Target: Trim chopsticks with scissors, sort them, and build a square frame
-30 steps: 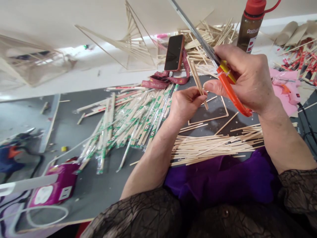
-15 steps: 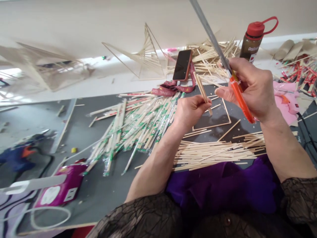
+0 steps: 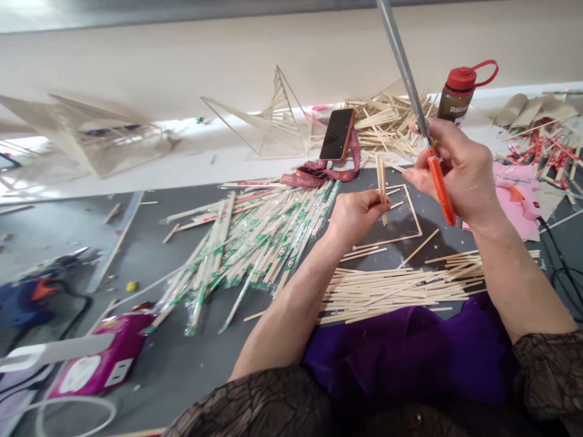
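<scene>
My left hand pinches a small bundle of short wooden sticks, held nearly upright over the grey table. My right hand grips large scissors by their orange handle, the long metal blades pointing up and away past the top of the view. The two hands are close together, the scissors just right of the sticks. Below them lies a square stick frame, and nearer me a long heap of bare sticks.
A pile of wrapped chopsticks lies left of my hands. Behind are a phone with a red lanyard, a red-capped bottle, loose sticks and stick models. A pink device and a glue gun sit at the left.
The view has tilted up, so everything sits lower in frame. The stick bundle has turned from slanted to nearly upright. The scissor blades have swung more upright.
</scene>
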`<state>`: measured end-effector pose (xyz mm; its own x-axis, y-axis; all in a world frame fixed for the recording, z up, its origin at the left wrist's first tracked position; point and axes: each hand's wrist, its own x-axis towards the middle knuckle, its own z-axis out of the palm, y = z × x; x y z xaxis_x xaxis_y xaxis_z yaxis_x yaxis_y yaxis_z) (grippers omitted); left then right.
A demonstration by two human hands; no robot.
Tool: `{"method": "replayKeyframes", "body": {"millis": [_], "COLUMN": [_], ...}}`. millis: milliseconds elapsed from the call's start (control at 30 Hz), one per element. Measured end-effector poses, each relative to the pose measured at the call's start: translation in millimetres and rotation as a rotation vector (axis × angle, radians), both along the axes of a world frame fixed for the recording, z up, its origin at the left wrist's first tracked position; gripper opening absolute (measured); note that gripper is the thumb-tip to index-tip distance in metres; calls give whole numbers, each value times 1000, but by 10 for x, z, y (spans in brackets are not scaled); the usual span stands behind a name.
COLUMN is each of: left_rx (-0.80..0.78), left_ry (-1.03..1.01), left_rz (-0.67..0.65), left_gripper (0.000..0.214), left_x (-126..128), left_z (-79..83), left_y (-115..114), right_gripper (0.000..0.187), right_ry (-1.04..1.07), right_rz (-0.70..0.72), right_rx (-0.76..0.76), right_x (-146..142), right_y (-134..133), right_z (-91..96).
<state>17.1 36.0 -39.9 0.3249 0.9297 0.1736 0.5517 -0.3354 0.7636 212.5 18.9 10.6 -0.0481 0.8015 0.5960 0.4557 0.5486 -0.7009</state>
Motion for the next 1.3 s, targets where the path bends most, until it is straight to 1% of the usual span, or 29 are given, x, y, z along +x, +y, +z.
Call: {"method": "replayKeyframes", "body": {"millis": [67,167,233,300,433,500,600,767,900,1100,1300], "left_rx": [-108,-395,-560,-627,-597,-566,-560,-530,-493,-401,-398], "left_ry": [-78,-220,-253,-244,-178,-144,-103,-45,-13,98,135], "left_rz": [-35,-168,-260,-299,-341,-352,-353,-379,-374,-441,-456], "left_gripper": [15,17,19,20,18,17,14,15,17,17,17], "left_x": [-9,-28,-36,-30,5,20,36,41,9,-59,-105], "left_z": [46,167,255,319,374,391,419,452,454,450,484], "left_y": [-18,-74,-123,-173,-250,-271,-286,-295,-295,-267,-259], "right_gripper": [43,46,47,48,49,47,44,39,38,32,40], "right_ry": [65,137,159,186,262,281,284,273,259,228,263], "right_rz": [36,119,175,215,238,248,279,276,258,259,248], "right_rx": [-11,-63,-117,-165,-216,-235,-255,-241,-223,-197,-204], "right_x": [-3,-4,-5,-10,-34,-46,-62,-84,-82,-79,-102], "right_y": [25,26,1,-32,-74,-78,-82,-98,-100,-105,-124], "right_z": [-6,3,22,46,84,94,101,103,102,105,97]}}
